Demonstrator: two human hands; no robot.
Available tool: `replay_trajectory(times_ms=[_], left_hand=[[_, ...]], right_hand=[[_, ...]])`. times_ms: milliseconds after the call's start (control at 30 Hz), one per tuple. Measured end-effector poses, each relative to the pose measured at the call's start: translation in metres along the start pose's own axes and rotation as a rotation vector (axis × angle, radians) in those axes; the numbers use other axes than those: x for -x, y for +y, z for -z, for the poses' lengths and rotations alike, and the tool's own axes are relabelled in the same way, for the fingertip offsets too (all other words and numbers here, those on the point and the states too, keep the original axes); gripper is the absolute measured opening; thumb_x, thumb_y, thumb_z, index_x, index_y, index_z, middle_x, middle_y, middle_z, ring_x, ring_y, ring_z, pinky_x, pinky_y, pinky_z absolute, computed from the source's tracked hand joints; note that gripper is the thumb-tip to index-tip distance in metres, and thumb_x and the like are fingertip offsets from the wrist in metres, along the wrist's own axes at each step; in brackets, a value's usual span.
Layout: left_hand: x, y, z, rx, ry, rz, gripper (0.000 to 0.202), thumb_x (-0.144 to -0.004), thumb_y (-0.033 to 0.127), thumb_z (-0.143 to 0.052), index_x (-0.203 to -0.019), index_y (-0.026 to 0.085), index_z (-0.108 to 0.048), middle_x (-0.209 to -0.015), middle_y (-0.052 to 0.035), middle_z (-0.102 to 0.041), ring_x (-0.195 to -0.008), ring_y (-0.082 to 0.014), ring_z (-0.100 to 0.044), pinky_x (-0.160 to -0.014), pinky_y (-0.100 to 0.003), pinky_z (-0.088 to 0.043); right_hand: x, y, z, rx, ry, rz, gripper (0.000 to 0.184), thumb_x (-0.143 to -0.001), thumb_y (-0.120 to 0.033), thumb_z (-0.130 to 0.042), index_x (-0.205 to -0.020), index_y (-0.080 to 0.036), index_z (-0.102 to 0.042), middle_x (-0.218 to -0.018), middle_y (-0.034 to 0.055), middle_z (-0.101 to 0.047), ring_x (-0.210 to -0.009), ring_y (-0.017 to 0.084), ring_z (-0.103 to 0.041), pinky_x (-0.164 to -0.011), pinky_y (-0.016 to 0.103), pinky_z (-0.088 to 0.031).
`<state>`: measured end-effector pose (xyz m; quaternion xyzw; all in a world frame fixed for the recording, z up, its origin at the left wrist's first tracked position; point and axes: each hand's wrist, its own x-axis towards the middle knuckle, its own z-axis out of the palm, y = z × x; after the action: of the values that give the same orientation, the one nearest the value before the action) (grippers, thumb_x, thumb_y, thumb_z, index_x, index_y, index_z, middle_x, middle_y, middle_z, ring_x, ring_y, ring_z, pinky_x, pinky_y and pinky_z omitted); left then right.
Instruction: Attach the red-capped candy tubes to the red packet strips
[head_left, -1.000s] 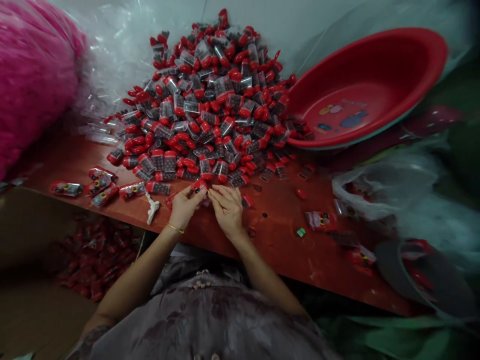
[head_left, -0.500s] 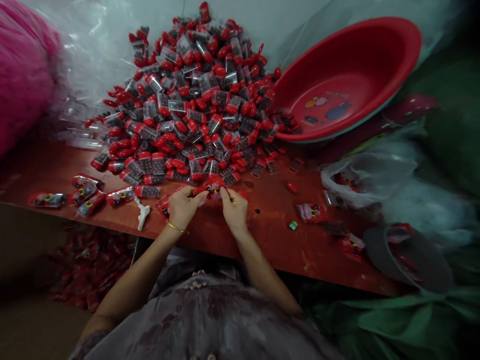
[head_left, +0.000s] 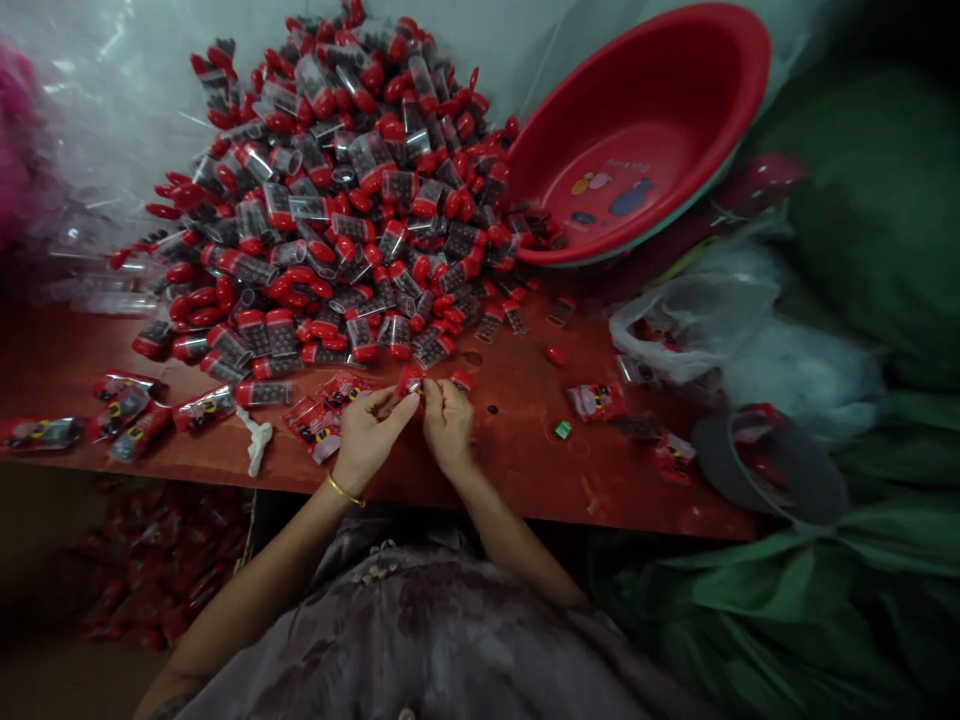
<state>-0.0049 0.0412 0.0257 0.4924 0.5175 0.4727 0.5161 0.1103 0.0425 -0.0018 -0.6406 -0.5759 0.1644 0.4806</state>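
Observation:
My left hand (head_left: 373, 432), with a gold bangle at the wrist, is closed in a pinch on a small red printed plastic packet (head_left: 410, 381). On the packet's other side, my right hand (head_left: 450, 425) pinches it too, and the two hands nearly touch. Fingers cover most of the packet. Flat red printed packets (head_left: 324, 412) lie just left of my left hand on the red-brown table (head_left: 525, 470). Beyond both hands rises a big pile of clear tubes with red ends (head_left: 360, 220) and dark contents.
Several filled packets (head_left: 202, 409) and a crumpled white strip (head_left: 256, 442) lie left. A tilted red basin (head_left: 675, 100) stands back right. Right of me are a small green piece (head_left: 562, 430), a clear bag (head_left: 697, 320) and a grey container (head_left: 720, 470). More red packets (head_left: 172, 560) lie below the table's left edge.
My hands have drawn closer together, and less of the packet shows between them. More of the flat packets beside my left hand is visible. The whole view has shifted.

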Motion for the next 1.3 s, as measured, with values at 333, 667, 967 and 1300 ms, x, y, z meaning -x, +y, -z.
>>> replay_trajectory(times_ms=[333,667,967,1300], left_hand=[[-0.002,0.005,-0.021,0.493,0.066,0.418,0.037,-0.045,0.036,-0.084,-0.070,0.014,-0.069,-0.069,-0.0014,-0.068,-0.060,-0.0107,-0.059,-0.057,-0.023,-0.047],[-0.012,0.013,-0.011,0.564,0.135,0.472,0.044,-0.037,0.036,-0.088,-0.066,0.013,-0.064,-0.066,-0.0008,-0.067,-0.056,-0.0086,-0.059,-0.060,-0.022,-0.047],[-0.014,0.007,-0.002,0.597,0.063,0.569,0.044,-0.043,0.041,-0.086,-0.071,0.015,-0.064,-0.070,-0.0022,-0.068,-0.059,-0.0112,-0.061,-0.061,-0.025,-0.048],[-0.009,0.013,-0.008,0.505,-0.033,0.516,0.039,-0.046,0.039,-0.085,-0.071,0.013,-0.068,-0.064,-0.0032,-0.068,-0.055,-0.0118,-0.061,-0.055,-0.024,-0.048]], right_hand=[[0.004,0.001,0.016,0.089,-0.030,0.110,0.034,-0.093,-0.037,-0.037,-0.073,-0.020,-0.059,-0.070,0.0053,-0.063,-0.067,0.017,-0.057,-0.066,0.028,-0.043],[-0.010,0.021,0.041,0.646,-0.133,-0.199,0.046,-0.086,-0.056,-0.042,-0.079,-0.015,-0.060,-0.081,0.0152,-0.065,-0.078,0.026,-0.062,-0.072,0.038,-0.041],[-0.003,0.024,0.055,0.048,-0.221,-0.299,0.027,-0.079,-0.042,-0.054,-0.093,-0.019,-0.053,-0.078,0.0060,-0.067,-0.064,0.019,-0.063,-0.062,0.032,-0.047],[0.020,-0.001,0.075,-0.303,-0.355,-0.249,0.017,-0.075,-0.035,-0.062,-0.082,-0.019,-0.063,-0.066,-0.0007,-0.061,-0.050,0.010,-0.050,-0.045,0.022,-0.039]])
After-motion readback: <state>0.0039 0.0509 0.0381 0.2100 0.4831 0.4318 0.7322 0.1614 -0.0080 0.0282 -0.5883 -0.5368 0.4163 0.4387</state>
